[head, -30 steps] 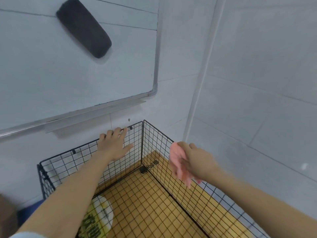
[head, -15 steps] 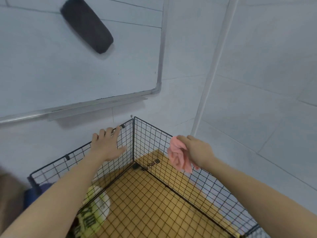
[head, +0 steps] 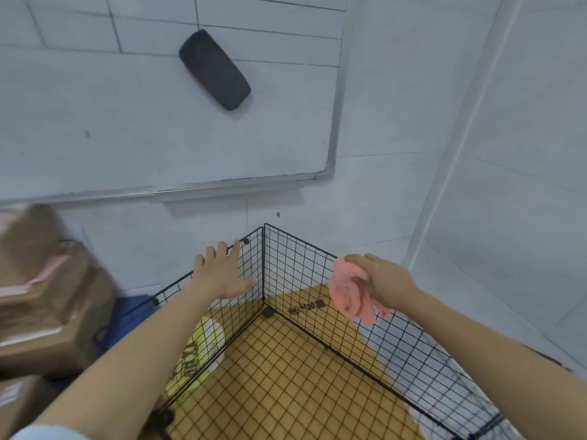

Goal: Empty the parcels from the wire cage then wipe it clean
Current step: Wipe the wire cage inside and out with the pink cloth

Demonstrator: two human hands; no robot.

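Sliding away from the far corner over the last second, the right hand (head: 386, 282) grips a crumpled pink cloth (head: 349, 295) against the top rim of the right panel of the black wire-mesh cage (head: 298, 268). The left hand (head: 222, 274) has stayed put, fingers spread flat over the rim of the left panel just beside that corner, apparently steadying it. Nothing lies inside the cage, only a yellow-brown surface showing through its mesh bottom, so I judge the emptying done and the wiping under way, with most panels left to do. Newly in view, blurred brown cardboard parcels (head: 47, 300) sit stacked outside the left panel, well apart from both hands. A yellow-and-white plastic bag (head: 205, 344) lies just outside that panel. The white wall close behind the far corner may cramp wiping the outer faces.
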